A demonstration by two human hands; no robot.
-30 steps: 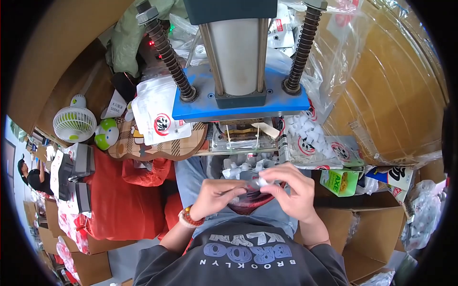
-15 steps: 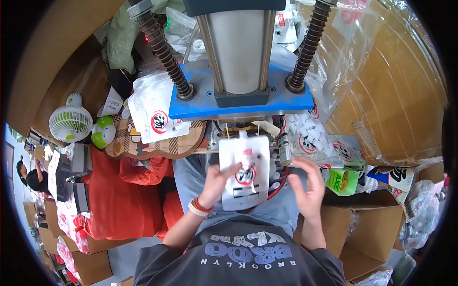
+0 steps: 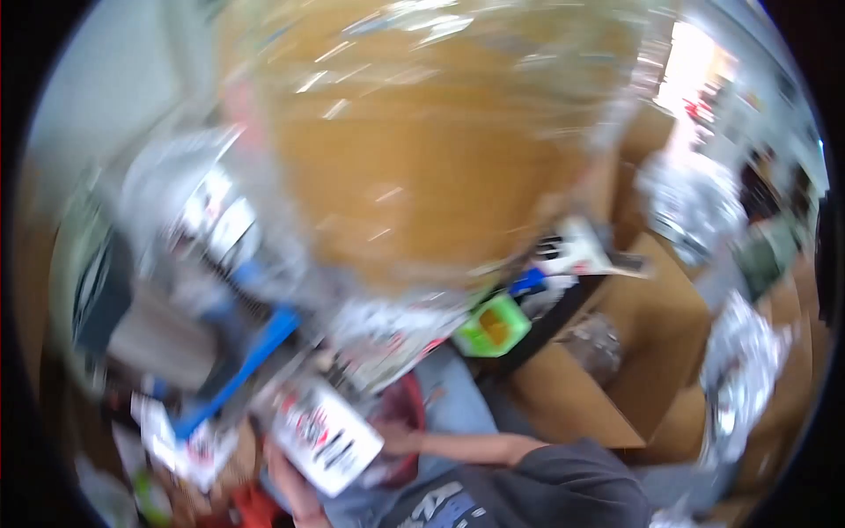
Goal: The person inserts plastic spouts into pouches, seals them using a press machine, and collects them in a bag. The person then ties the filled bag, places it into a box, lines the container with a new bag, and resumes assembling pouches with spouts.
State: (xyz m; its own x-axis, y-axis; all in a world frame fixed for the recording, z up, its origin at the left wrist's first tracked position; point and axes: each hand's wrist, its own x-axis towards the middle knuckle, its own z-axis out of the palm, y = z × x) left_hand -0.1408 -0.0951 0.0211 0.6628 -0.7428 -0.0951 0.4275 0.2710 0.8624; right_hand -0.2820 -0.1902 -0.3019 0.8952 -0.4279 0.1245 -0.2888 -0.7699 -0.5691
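Head view, blurred throughout: we observed a person's two bare arms reaching toward a white pouch (image 3: 327,436) above the lap, low in the frame and left of its centre. We noted that the pouch lay aslant, its printed face turned toward the camera, with a red round mark toward the upper end and dark bars toward the lower. At its left edge we saw the left hand (image 3: 275,453) closed on the pouch, the fingers largely lost behind it and in the blur; the left forearm (image 3: 304,503) rose steeply from the bottom of the frame. We traced the right forearm (image 3: 484,449) from the sleeve of a dark shirt (image 3: 563,484), running almost level across the body, the elbow out to the side. It ended in the right hand (image 3: 400,438), which lay just beside the pouch's right edge and over a red basket (image 3: 415,396); we could not tell whether its fingers were spread or curled, nor whether they touched the pouch. Beyond the hands we recorded a blue plate (image 3: 242,374) to the left, a green packet (image 3: 495,327) farther up, and an open carton (image 3: 581,414) to the right of it.
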